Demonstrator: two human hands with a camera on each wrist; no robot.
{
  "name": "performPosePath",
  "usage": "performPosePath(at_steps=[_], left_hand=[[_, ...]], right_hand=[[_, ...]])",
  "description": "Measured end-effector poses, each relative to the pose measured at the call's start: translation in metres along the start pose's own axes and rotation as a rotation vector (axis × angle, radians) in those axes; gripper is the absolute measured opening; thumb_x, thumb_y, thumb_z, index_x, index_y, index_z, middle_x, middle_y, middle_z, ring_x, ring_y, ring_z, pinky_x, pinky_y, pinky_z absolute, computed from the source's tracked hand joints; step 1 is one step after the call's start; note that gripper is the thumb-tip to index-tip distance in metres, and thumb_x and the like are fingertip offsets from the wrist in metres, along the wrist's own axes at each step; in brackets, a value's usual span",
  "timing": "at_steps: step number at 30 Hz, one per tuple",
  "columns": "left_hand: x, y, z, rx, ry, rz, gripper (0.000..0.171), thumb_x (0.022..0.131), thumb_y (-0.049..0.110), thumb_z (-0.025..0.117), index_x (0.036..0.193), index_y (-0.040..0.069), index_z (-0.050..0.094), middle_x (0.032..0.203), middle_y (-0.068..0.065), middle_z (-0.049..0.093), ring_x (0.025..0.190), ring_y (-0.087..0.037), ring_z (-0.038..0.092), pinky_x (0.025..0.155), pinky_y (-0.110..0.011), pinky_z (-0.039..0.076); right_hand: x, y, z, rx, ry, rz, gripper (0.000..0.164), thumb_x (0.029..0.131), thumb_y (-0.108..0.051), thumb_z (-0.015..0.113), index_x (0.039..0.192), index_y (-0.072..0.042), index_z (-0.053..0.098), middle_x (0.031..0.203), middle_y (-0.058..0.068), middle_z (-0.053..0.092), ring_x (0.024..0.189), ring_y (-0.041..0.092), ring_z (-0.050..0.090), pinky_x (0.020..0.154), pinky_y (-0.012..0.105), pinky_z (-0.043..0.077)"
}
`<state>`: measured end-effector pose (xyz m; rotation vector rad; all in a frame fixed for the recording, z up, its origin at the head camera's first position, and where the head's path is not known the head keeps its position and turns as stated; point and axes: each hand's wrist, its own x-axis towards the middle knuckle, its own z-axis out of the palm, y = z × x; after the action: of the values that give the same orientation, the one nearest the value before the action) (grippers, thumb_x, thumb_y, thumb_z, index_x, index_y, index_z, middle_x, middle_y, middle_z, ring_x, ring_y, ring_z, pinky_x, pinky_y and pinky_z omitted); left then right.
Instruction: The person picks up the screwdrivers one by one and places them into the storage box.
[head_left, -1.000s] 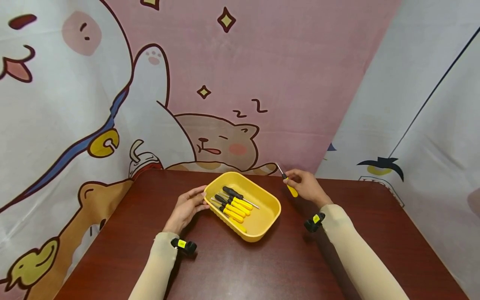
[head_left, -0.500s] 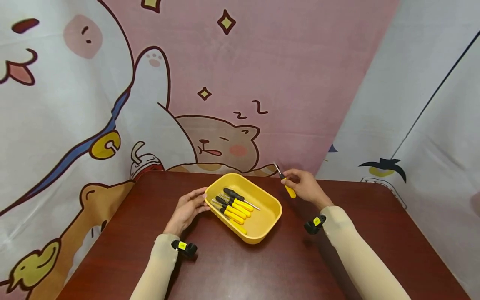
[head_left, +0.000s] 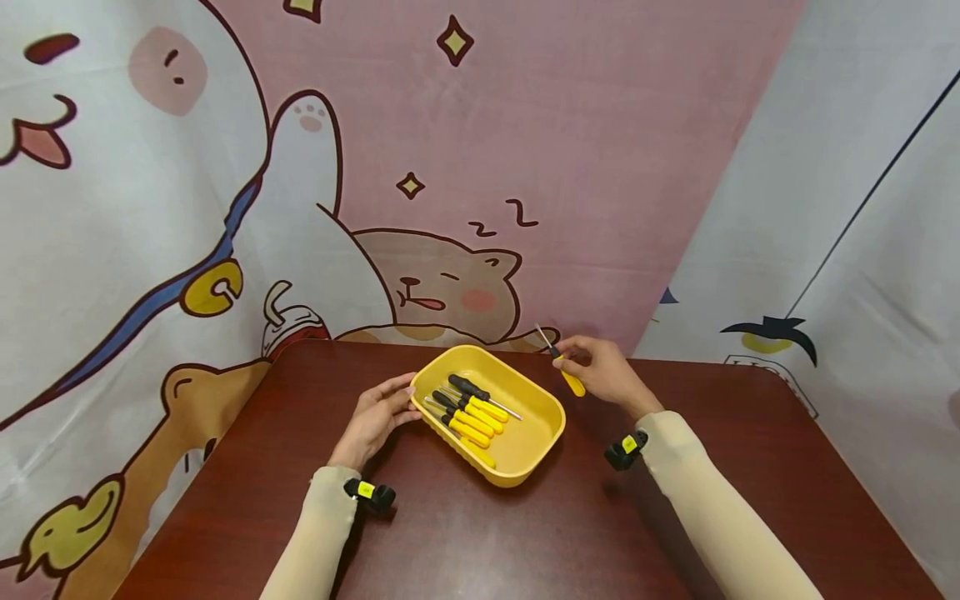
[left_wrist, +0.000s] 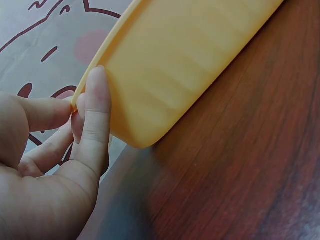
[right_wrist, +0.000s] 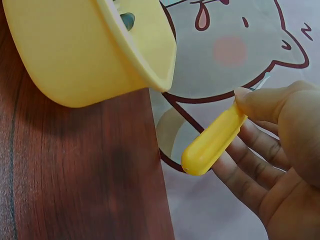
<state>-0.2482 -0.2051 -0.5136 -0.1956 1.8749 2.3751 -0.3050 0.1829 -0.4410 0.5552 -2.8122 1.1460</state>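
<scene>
A yellow plastic bin (head_left: 528, 450) stands at the middle of the table. Inside it lie several screwdrivers (head_left: 472, 414) with yellow and black handles, grouped toward its left side. At the bin's left corner my left hand (head_left: 371, 421) pinches the rim between thumb and fingers, as the left wrist view shows close up. Just right of the bin, my right hand (head_left: 603, 371) holds a single screwdriver (right_wrist: 215, 142) by its yellow handle near the black collar. Its metal shaft points up and to the left in the head view, and the handle's butt end hangs free below the fingers.
A dark red-brown wooden table (head_left: 480, 542) carries the bin. Behind it hangs a curtain (head_left: 600, 167) with cartoon animals, close to the table's back edge. Each wrist wears a small black camera (head_left: 626, 450) on a strap.
My right hand has moved slightly left with the screwdriver, closer to the bin. The left hand keeps its hold on the rim, and the bin stays in place.
</scene>
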Motion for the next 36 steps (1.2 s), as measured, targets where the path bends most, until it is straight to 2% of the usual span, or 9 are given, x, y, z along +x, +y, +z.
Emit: performPosePath(at_steps=[16,24,32,36], left_hand=[[0.001,0.001,0.0,0.009,-0.005,-0.002,0.039,0.103,0.007,0.06,0.142,0.005,0.058,0.127,-0.025,0.059,0.082,-0.015,0.065,0.074,-0.029,0.065],[0.001,0.002,-0.001,0.008,-0.004,-0.006,0.038,0.104,0.008,0.06,0.142,0.005,0.059,0.128,-0.024,0.059,0.082,-0.016,0.066,0.075,-0.03,0.065],[0.001,0.003,0.0,0.011,-0.005,-0.007,0.038,0.104,0.008,0.059,0.141,0.006,0.059,0.126,-0.023,0.06,0.083,-0.016,0.066,0.076,-0.03,0.065],[0.001,0.003,-0.001,0.007,-0.005,-0.01,0.038,0.104,0.008,0.059,0.142,0.005,0.058,0.128,-0.023,0.059,0.083,-0.016,0.066,0.076,-0.03,0.065]], right_hand=[[0.008,-0.024,0.009,-0.035,-0.064,-0.017,0.027,0.096,-0.026,0.074,0.12,-0.014,0.072,0.103,0.004,0.073,0.09,0.02,0.069,0.075,0.032,0.062],[0.016,-0.045,0.016,-0.132,-0.121,-0.038,0.028,0.094,-0.023,0.077,0.117,-0.009,0.073,0.1,0.004,0.073,0.086,0.017,0.066,0.077,0.032,0.062],[0.021,-0.06,0.021,-0.178,-0.156,-0.024,0.02,0.092,-0.02,0.078,0.109,-0.01,0.074,0.094,0.003,0.072,0.082,0.016,0.066,0.071,0.029,0.06],[0.023,-0.065,0.024,-0.233,-0.171,-0.054,0.021,0.091,-0.02,0.079,0.107,-0.009,0.075,0.093,0.003,0.072,0.082,0.016,0.066,0.072,0.029,0.061]])
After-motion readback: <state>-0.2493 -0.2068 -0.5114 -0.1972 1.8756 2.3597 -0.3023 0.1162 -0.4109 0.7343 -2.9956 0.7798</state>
